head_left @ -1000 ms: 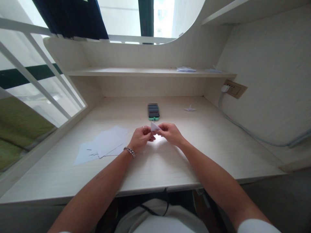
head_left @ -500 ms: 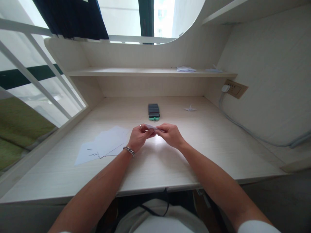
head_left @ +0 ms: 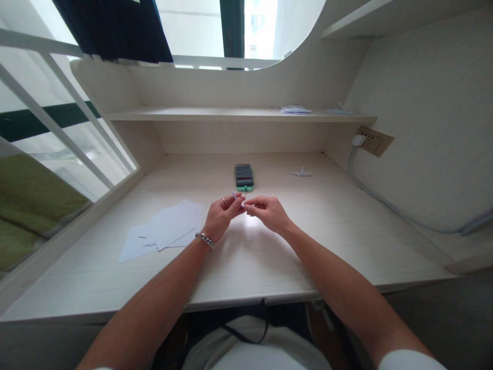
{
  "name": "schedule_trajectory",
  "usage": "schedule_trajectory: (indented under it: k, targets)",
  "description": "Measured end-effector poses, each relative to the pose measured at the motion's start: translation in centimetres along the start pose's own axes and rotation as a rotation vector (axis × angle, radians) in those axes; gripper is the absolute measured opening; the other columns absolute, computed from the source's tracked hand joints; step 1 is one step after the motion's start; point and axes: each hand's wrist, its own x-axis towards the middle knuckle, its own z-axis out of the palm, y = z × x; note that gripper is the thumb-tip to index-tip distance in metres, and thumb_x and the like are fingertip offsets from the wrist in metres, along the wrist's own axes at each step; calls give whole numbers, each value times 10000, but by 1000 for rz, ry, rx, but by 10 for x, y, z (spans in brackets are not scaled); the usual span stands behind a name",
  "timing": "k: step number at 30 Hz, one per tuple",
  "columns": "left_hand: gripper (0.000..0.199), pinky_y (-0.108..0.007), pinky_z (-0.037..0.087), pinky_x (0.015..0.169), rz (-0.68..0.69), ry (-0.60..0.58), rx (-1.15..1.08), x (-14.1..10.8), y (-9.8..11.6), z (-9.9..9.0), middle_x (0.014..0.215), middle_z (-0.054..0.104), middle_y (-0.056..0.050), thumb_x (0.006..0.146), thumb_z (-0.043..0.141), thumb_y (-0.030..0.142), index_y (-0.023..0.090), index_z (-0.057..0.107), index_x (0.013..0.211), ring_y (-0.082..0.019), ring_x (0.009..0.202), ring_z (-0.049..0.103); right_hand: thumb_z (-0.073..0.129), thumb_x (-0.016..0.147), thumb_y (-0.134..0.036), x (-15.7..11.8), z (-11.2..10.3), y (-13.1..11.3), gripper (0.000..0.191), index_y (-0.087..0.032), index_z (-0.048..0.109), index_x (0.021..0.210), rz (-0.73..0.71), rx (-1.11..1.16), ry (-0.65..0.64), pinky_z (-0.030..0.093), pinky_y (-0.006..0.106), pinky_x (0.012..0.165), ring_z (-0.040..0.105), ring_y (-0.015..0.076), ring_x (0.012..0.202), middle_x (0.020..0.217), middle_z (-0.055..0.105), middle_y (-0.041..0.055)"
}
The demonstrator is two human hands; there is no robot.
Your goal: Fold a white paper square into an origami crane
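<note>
A small piece of folded white paper [head_left: 233, 196] is pinched between the fingers of my left hand [head_left: 221, 215], which wears a ring and a chain bracelet. My right hand [head_left: 268, 210] meets it from the right, thumb and forefinger closed on the paper's near end. Most of the paper is hidden by the fingers. Just beyond my hands lies a dark phone-like device [head_left: 244, 176] with a green edge. A folded paper crane [head_left: 302, 173] rests on the desk farther back on the right.
Loose white sheets [head_left: 173, 223] overlap on the desk [head_left: 246, 277] left of my hands. Folded papers [head_left: 295, 109] lie on the shelf [head_left: 215, 117] at the back. A plug and cable [head_left: 358, 140] hang from the wall socket at the right.
The paper between my hands has been turned; less of it shows, and a narrow tip now sticks up by my left fingers. Both hands remain in nearly the same place.
</note>
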Motion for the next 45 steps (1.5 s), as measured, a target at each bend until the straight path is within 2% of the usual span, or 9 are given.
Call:
schedule_trajectory:
  k: [6, 19, 29, 36, 45]
  targets:
    - [504, -415, 544, 945, -12, -18, 7, 0, -1, -1, 1102, 715, -127, 724, 793, 403, 100, 678, 1109, -190, 906, 702, 775, 699, -443, 1, -1, -3, 346, -140, 747, 866, 33, 69, -13, 537, 314, 670, 650, 157, 662, 716, 707, 56]
    - [560, -386, 559, 878, -18, -18, 5, -1, 0, -1, 1086, 720, -139, 699, 808, 416, 102, 671, 1142, -198, 885, 707, 752, 718, -475, 2, 0, -2, 366, -138, 746, 859, 37, 86, -21, 533, 314, 651, 630, 148, 626, 675, 686, 47]
    - [563, -356, 569, 819, -22, -22, 30, -1, 4, 0, 1118, 704, -137, 747, 774, 400, 141, 600, 1217, -187, 869, 710, 804, 631, -486, 1, 2, -13, 392, -142, 743, 808, 163, 176, 17, 539, 314, 671, 626, 135, 623, 647, 676, 32]
    - [461, -347, 573, 788, 7, -45, 60, -1, 3, -2, 1105, 699, -138, 761, 755, 398, 140, 618, 1118, -194, 871, 704, 832, 609, -451, 1, 0, -13, 371, -149, 744, 806, 226, 240, 9, 537, 308, 694, 630, 128, 630, 648, 677, 27]
    - [470, -334, 578, 764, -14, -21, 44, -1, 3, -1, 1112, 698, -150, 745, 761, 375, 116, 637, 1117, -193, 841, 705, 836, 606, -467, 2, 0, -8, 392, -148, 744, 815, 227, 233, -10, 547, 317, 698, 641, 130, 629, 673, 690, 35]
